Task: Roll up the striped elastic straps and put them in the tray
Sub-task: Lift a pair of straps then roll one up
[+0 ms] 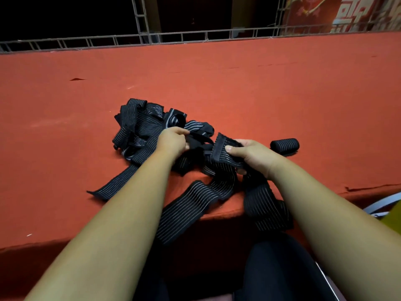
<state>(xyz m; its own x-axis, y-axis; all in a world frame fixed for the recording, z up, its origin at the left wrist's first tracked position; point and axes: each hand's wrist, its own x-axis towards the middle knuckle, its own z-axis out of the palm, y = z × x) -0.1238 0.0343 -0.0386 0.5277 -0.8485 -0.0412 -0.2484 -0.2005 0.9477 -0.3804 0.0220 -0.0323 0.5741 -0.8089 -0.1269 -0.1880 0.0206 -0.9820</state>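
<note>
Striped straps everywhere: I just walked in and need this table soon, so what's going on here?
A person at the red table is sorting a tangled pile of black striped straps. The right hand grips a loose strap by its end; the left hand pinches part of the pile. One rolled strap lies on the table to the right. No tray is clearly in view.

Plain red-orange cloth over table (pixel 238 88). Centre: strap pile (pixel 138 129) blk w/ thin white-grey stripes lengthwise. 6 o'clock: loose strap (pixel 191 205) same blk, white pinstripes, end plain blk. 3 o'clock: rolled strap (pixel 284 145) blk, pale stripes. 12 o'clock: truss (pixel 138 38) grey. 1 o'clock: banner (pixel 347 14) red w/ white characters.
</note>
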